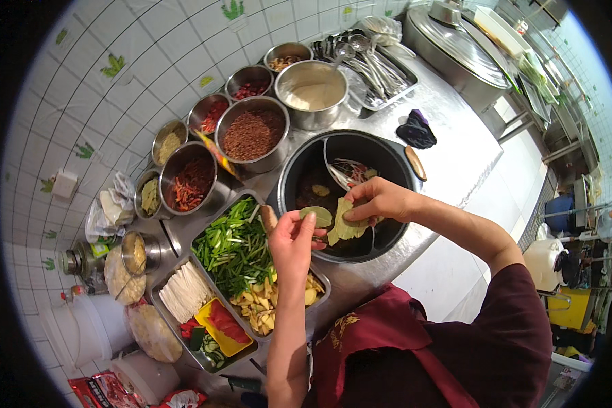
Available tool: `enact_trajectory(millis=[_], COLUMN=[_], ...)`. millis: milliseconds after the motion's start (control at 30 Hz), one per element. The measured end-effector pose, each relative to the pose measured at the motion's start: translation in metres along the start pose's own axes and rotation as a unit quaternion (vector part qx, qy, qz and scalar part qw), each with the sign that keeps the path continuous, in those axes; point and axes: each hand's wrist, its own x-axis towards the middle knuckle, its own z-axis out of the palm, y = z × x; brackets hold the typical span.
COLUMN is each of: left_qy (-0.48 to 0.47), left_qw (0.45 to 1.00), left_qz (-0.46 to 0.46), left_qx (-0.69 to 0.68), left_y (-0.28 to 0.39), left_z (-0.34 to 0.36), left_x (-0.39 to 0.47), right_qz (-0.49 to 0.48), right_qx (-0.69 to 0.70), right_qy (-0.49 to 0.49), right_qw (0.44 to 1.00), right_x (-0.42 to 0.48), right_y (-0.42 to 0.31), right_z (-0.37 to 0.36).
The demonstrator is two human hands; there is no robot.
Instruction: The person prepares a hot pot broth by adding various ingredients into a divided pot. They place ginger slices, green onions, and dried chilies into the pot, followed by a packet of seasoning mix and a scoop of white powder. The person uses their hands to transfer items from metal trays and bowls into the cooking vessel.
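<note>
Over a dark divided hot pot, my left hand pinches a single dried bay leaf between thumb and fingers. Close beside it, my right hand grips a bunch of dried bay leaves. A curved metal divider splits the pot's inside. Pale and reddish shreds lie in one section, and a light slice rests on the dark contents of the other. My hands and the leaves hide much of the pot's near side. One wooden pot handle shows at the right.
Left of the pot are trays of cut green onions, sliced ginger and enoki mushrooms. Behind stand steel pots of dried chilies, chili flakes and pale powder. Ladles and a dark cloth item lie right.
</note>
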Motion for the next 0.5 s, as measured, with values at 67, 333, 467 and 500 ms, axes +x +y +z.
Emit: enact_trajectory(millis=[67, 333, 467, 500], left_qy=[0.031, -0.04, -0.175, -0.179], left_qw=[0.995, 0.958, 0.972, 0.97], left_qz=[0.014, 0.024, -0.052, -0.055], left_qx=[0.098, 0.284, 0.151, 0.152], left_y=[-0.007, 0.0, -0.02, -0.024], left_z=[0.005, 0.042, 0.076, 0.081], left_x=[0.006, 0.027, 0.048, 0.051], right_qz=[0.01, 0.015, 0.017, 0.021], right_qx=[0.012, -0.002, -0.037, -0.05], right_qy=[0.028, 0.08, 0.08, 0.081], right_qw=[0.999, 0.997, 0.996, 0.995], right_x=[-0.006, -0.011, -0.014, -0.015], right_y=[0.022, 0.04, 0.037, 0.039], right_z=[-0.025, -0.064, -0.076, -0.079])
